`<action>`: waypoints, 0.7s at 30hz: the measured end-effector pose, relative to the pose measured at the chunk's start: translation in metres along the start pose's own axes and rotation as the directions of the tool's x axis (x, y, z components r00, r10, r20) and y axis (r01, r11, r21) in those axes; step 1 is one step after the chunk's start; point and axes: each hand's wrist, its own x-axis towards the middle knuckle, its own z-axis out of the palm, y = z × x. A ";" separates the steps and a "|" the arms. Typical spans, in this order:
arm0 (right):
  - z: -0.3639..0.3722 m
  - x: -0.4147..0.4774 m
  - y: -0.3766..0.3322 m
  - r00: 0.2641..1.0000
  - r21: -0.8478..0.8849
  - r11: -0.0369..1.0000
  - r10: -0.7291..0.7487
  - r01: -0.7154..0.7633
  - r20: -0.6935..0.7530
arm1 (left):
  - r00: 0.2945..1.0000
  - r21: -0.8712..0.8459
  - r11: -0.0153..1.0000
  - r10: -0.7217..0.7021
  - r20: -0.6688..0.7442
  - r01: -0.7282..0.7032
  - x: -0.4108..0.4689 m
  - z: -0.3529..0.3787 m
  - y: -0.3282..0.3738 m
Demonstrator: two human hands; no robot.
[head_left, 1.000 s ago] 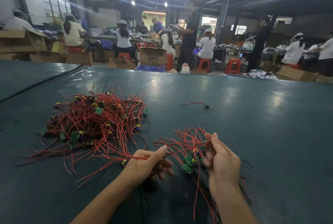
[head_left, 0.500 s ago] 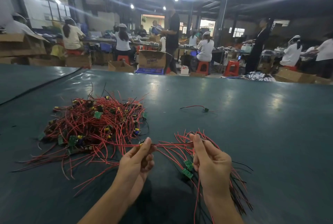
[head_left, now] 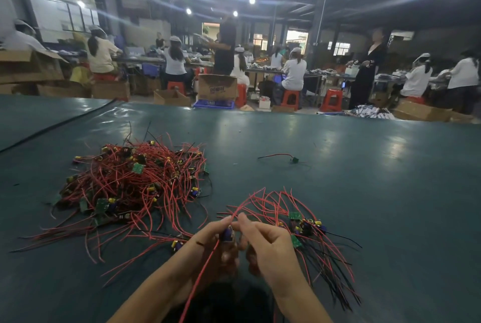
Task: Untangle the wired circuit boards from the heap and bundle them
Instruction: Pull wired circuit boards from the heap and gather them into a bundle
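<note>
Head view: heap (head_left: 130, 187) of tangled red-wired green boards.

Nothing can be read for certain. Blue printing is seen on the front of a cardboard box (head_left: 217, 87) standing beyond the far edge of the green table (head_left: 364, 192), but it is too blurred for any letter or brand to be made out. The green circuit boards (head_left: 138, 168) are shown too small for any marking on them to be told.
</note>
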 end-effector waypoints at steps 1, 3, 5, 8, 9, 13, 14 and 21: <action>0.002 -0.002 0.000 1.000 0.006 1.000 -0.002 0.002 0.016 | 0.999 0.109 0.994 0.027 0.021 -0.029 -0.001 0.000 -0.001; 0.004 -0.003 -0.001 0.998 0.055 0.997 0.057 -0.060 0.041 | 0.974 0.169 0.961 0.202 0.101 -0.217 -0.012 -0.005 -0.002; 0.005 -0.004 -0.003 0.975 0.119 0.970 0.201 -0.212 0.100 | 0.972 0.095 0.975 0.188 0.142 -0.202 -0.023 -0.003 0.003; 0.007 -0.007 -0.003 0.928 0.148 0.921 0.337 -0.360 0.158 | 0.999 0.311 0.950 -0.031 0.028 0.021 -0.005 -0.004 -0.003; 0.008 -0.007 -0.003 0.927 0.177 0.913 0.347 -0.368 0.141 | 0.993 0.206 0.977 -0.074 0.091 0.054 -0.001 -0.006 -0.003; 0.008 -0.001 0.002 0.952 0.272 0.929 0.288 -0.252 -0.103 | 0.992 -0.126 0.992 0.021 0.127 -0.005 -0.002 -0.020 -0.013; 0.008 0.001 0.004 0.947 0.253 0.942 0.270 -0.222 -0.176 | 0.995 -0.160 0.987 0.035 0.092 -0.020 -0.003 -0.017 -0.015; 0.010 -0.001 0.006 0.927 0.211 0.975 0.143 -0.071 -0.346 | 0.954 0.198 0.933 0.299 0.034 -0.299 -0.006 -0.011 -0.027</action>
